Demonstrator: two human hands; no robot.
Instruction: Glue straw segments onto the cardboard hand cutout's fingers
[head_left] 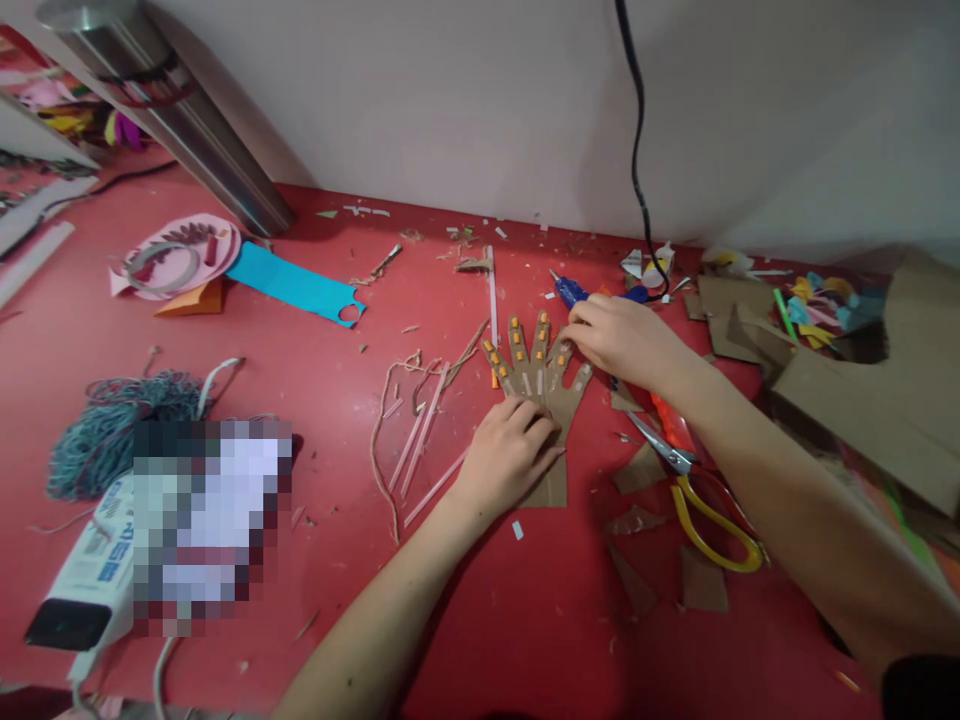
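A brown cardboard cutout shaped like a hand lies on the red table, with short orange straw pieces along several of its fingers and pinkish clear straw pieces lower down. Across its palm rests my left hand, fingers curled and pressing it down. My right hand is closed in a pinch at the tip of one cardboard finger; whatever sits between the fingertips is hidden. Just behind that hand lies a blue glue gun, its body partly covered. Yellow-handled scissors lie below my right forearm.
Clear pink straws and brown twine lie left of the cutout. Farther left are teal yarn, a blurred-out phone-like object, a blue strip and a metal cylinder. Cardboard crowds the right; a black cable hangs behind.
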